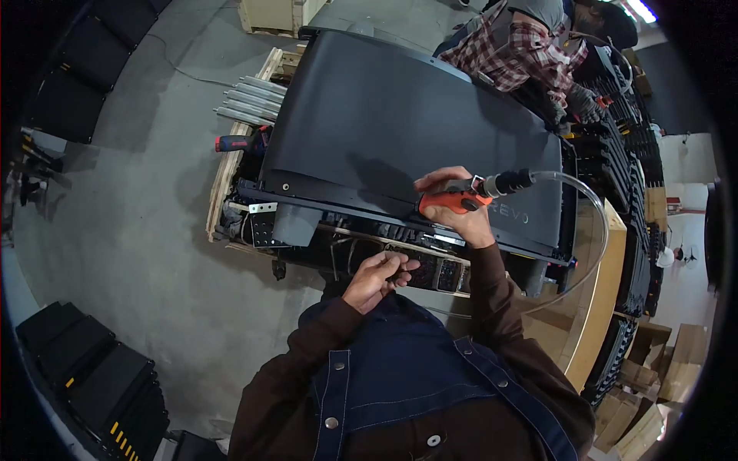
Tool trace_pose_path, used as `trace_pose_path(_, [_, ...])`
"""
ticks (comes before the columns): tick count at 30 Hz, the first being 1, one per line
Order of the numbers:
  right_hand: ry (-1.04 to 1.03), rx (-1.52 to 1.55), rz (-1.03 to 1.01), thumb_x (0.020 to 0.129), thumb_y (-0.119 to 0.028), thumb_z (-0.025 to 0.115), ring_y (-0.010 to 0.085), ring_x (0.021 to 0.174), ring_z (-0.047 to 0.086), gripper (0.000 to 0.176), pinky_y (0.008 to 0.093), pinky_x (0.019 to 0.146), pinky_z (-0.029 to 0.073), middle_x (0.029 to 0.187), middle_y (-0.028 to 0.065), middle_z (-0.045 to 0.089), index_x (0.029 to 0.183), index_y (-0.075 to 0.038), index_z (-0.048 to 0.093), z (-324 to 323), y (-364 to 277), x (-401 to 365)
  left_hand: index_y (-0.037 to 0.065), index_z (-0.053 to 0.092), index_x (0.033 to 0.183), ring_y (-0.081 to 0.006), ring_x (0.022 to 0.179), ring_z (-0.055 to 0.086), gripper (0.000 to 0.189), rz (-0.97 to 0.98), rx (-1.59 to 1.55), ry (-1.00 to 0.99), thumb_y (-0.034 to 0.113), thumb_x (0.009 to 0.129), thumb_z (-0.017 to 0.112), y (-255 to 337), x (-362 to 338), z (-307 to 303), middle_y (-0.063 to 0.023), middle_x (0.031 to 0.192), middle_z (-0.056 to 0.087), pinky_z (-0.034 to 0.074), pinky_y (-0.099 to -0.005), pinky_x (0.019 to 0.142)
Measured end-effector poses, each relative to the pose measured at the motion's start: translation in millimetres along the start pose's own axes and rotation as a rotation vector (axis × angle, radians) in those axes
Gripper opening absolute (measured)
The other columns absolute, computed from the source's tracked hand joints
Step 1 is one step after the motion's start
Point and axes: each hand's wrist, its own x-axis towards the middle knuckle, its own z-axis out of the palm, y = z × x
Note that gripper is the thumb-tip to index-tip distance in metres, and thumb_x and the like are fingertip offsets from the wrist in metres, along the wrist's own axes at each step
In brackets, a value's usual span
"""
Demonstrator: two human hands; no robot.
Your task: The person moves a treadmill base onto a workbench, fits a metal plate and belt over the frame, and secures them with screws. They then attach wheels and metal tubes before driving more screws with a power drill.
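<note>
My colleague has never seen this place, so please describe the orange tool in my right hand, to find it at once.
Find the large dark cover in the middle. At its lower edge, your bare right hand holds the orange tool, with a black connector leading to a clear hose. Unlike the red-orange item at a co-worker's gloved hand, this one is held bare-handed.

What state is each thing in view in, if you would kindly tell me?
Orange tool, gripped in the right hand
Hose, coupled to the tool, curved
Left hand, curled; whether it holds anything is unclear
Panel, lying broad face up
Rods, lying side by side
Co-worker's gloves, worn
</note>
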Motion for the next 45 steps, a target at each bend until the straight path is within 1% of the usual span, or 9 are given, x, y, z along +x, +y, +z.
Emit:
trace_pose_path(1, [0.210, 0.201, 0.012, 0.078, -0.002, 0.079, 0.0181, 0.099, 0.066, 0.038, 0.0339, 0.089, 0.054, 0.110, 0.0127, 0.070, 0.112, -0.001, 0.062, 24, -5, -1, 0.002, 0.057, 0.123, -0.0133, 0.088, 0.063, 0.027, 0.025, 0.031, 0.051, 0.024, 0.107, 0.052, -5, -2, -3, -0.0132, 0.119, 0.067, 0.053, -0.0278, 0.080])
trace_pose_path(3, [0.532, 0.072, -0.019, 0.077, -0.002, 0.079, 0.0162, 0.095, 0.066, 0.035, 0.0313, 0.085, 0.053, 0.105, 0.0088, 0.070, 0.109, -0.002, 0.063, 62, 4, -9, 0.000, 0.057, 0.123, -0.0134, 0.086, 0.064, 0.028, 0.057, 0.085, 0.112, 0.023, 0.107, 0.052, -10, -2, -11, -0.0141, 0.117, 0.068, 0.054, -0.0279, 0.079])
trace_pose_path(6, [-0.141, -0.163, -0.139, 0.076, -0.004, 0.079, 0.0156, 0.094, 0.066, 0.036, 0.0314, 0.085, 0.054, 0.102, 0.0073, 0.070, 0.109, -0.001, 0.064, 17, -14, -1, 0.000, 0.059, 0.122, -0.0127, 0.091, 0.065, 0.027, 0.133, 0.227, 0.250, 0.020, 0.106, 0.052, -23, 2, -19, -0.0116, 0.115, 0.069, 0.054, -0.0272, 0.083])
trace_pose_path(10, [0.587, 0.463, 0.033, 0.079, 0.002, 0.073, 0.0197, 0.094, 0.067, 0.033, 0.0360, 0.088, 0.054, 0.104, 0.0130, 0.070, 0.109, 0.001, 0.061, 8, -17, 11, -0.001, 0.058, 0.129, -0.0211, 0.109, 0.067, 0.027, 0.241, 0.185, 0.316, 0.012, 0.105, 0.053, -21, -5, -16, -0.0127, 0.121, 0.065, 0.054, -0.0304, 0.094])
trace_pose_path(24, [0.415, 1.044, 0.103, 0.086, -0.001, 0.063, 0.0257, 0.095, 0.064, 0.036, 0.0498, 0.096, 0.053, 0.108, 0.0140, 0.065, 0.120, -0.006, 0.053, 3, 9, -42, -0.004, 0.053, 0.133, -0.0255, 0.111, 0.065, 0.032, 0.325, -0.021, 0.155, 0.014, 0.106, 0.049, 4, -17, 3, -0.0146, 0.120, 0.063, 0.053, -0.0362, 0.098])
trace_pose_path(31, [0.442, 1.044, 0.135, 0.087, -0.001, 0.063, 0.0255, 0.095, 0.064, 0.034, 0.0496, 0.098, 0.052, 0.108, 0.0138, 0.065, 0.119, -0.006, 0.053, 19, 12, -49, -0.007, 0.049, 0.132, -0.0317, 0.121, 0.061, 0.035, 0.312, -0.159, 0.318, 0.018, 0.108, 0.045, 6, -19, 2, -0.0198, 0.124, 0.060, 0.052, -0.0390, 0.105])
trace_pose_path(37, [0.497, 1.041, 0.113, 0.088, -0.001, 0.063, 0.0250, 0.096, 0.064, 0.034, 0.0492, 0.099, 0.051, 0.109, 0.0135, 0.065, 0.120, -0.007, 0.053, 48, 7, -42, -0.006, 0.051, 0.134, -0.0249, 0.112, 0.065, 0.039, 0.332, 0.055, 0.259, 0.023, 0.108, 0.049, 38, -33, -1, -0.0144, 0.118, 0.062, 0.054, -0.0350, 0.099])
trace_pose_path(39, [0.506, 1.046, 0.100, 0.088, -0.001, 0.063, 0.0249, 0.096, 0.064, 0.034, 0.0492, 0.099, 0.051, 0.109, 0.0133, 0.065, 0.120, -0.007, 0.053, 60, 2, -34, -0.002, 0.057, 0.132, -0.0138, 0.095, 0.064, 0.036, 0.247, 0.101, 0.238, 0.022, 0.105, 0.056, 52, -42, -9, -0.0053, 0.108, 0.063, 0.054, -0.0291, 0.087])
trace_pose_path(45, [0.548, 1.093, 0.048, 0.090, -0.005, 0.063, 0.0250, 0.098, 0.063, 0.032, 0.0503, 0.103, 0.048, 0.110, 0.0118, 0.064, 0.120, -0.009, 0.054, 95, -12, -15, -0.002, 0.059, 0.132, -0.0077, 0.079, 0.056, 0.038, 0.266, 0.017, 0.107, 0.020, 0.101, 0.064, 83, -59, -41, -0.0019, 0.098, 0.062, 0.045, -0.0228, 0.069])
